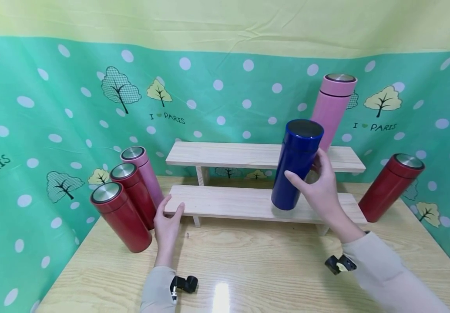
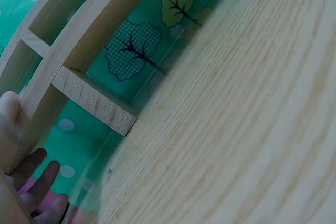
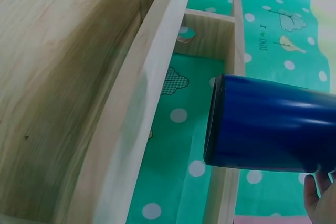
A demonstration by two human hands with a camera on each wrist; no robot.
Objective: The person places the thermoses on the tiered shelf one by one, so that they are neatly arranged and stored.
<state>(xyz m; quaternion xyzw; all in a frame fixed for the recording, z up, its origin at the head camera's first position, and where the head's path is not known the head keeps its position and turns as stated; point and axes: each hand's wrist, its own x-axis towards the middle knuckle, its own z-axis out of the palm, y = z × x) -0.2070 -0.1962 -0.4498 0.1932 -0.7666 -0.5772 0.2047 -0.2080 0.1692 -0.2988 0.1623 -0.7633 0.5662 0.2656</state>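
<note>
My right hand [image 1: 320, 187] grips a dark blue thermos bottle [image 1: 297, 161] from its right side, thumb in front. The bottle is upright with a slight tilt, over the right part of the lower board [image 1: 225, 202] of a two-tier wooden shelf. In the right wrist view, backdrop shows between the blue bottle's base [image 3: 212, 121] and the lower board's edge [image 3: 134, 103]. My left hand [image 1: 167, 230] pinches the left end of that lower board; its thumb [image 2: 10, 106] lies at the top and the other fingers [image 2: 39, 182] reach past the end.
On the upper board [image 1: 225, 154] stands a pink bottle [image 1: 334, 108], behind the blue one. Left of the shelf, a red bottle [image 1: 123, 219], another red bottle [image 1: 136, 191] and a pink bottle [image 1: 148, 174] stand close together. One more red bottle [image 1: 389, 187] stands at the shelf's right end.
</note>
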